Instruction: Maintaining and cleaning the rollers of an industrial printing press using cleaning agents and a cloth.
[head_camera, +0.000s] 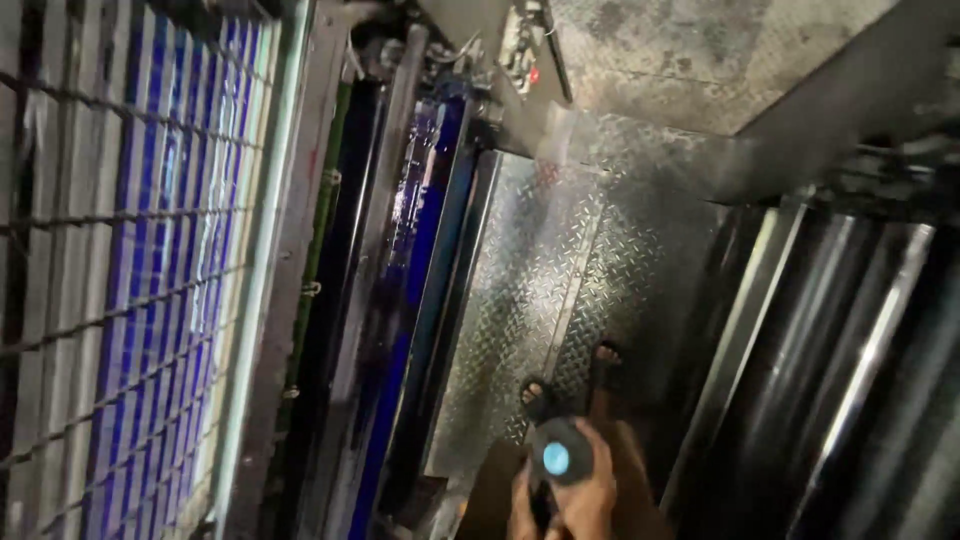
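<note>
At the far left of the frame a wire mesh guard (110, 280) covers a stack of sheets printed in blue and white stripes (165, 300). Just right of it a pale metal frame post (285, 300) runs from the top centre down to the lower left. Beside the post lies a long roller wet with blue ink (405, 300), slanting from upper centre to the bottom edge, with dark rails on both sides.

In the middle a diamond-plate step (560, 260) shines under the light; the person's two feet (565, 385) in dark sandals stand on its lower part. Above it, at the top of the frame, is a rough grey floor (690, 50).

At bottom centre both hands meet on a dark round can with a light blue spot on its top (558, 455). The left hand (522, 505) grips it from below left, only partly in view at the frame's edge. The right hand (592, 490) is wrapped around its right side, fingers closed on it. The can is held above the step, just below the feet in the picture.

To the right, several dark glossy rollers (840, 380) slant from upper right to lower centre, with bright streaks along them.
</note>
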